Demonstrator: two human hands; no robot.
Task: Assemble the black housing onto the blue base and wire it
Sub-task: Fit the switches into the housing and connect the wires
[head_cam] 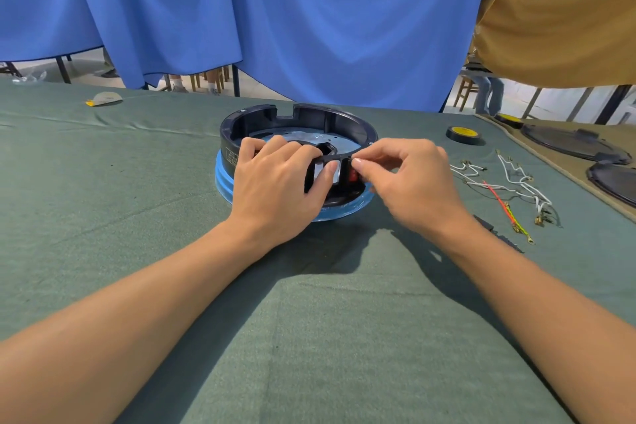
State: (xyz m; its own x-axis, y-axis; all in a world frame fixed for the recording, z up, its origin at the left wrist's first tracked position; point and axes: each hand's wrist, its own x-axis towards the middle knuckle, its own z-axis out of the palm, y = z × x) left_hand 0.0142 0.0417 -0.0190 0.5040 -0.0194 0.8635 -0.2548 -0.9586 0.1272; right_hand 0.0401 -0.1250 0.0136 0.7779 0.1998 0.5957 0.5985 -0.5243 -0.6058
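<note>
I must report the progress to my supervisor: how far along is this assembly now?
Done, it seems: the black housing sits on the blue base. In hand: the left hand grips the housing's near rim while the right hand pinches a small red part there. Left: wiring. The wires lie loose on the table, unconnected.

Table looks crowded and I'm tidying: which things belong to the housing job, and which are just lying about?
Job: black housing, blue base, red part, wires.
Lying about: tape roll, black lids, white scrap.
</note>
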